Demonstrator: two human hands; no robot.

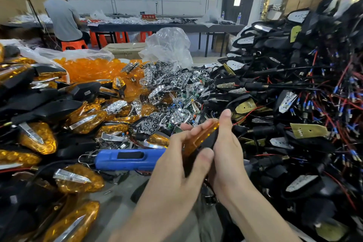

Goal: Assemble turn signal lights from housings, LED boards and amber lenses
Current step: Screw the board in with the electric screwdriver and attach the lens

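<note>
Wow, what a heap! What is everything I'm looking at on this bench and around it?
finished lights: many, amber and black, heaped left
loose lenses: many, amber, in an open bag behind them
reflectors: many, silver, centre heap
wired housings: many, black with red and black wires, heaped right
power tool: one, blue, lying left of the hands
plastic bag: one, clear, behind centre heap
seated person: one, grey shirt, back left
stool: one, orange, under that person
half-built light: one, amber lens on black housing, between hands
left hand: pinches it
right hand: holds it
</note>
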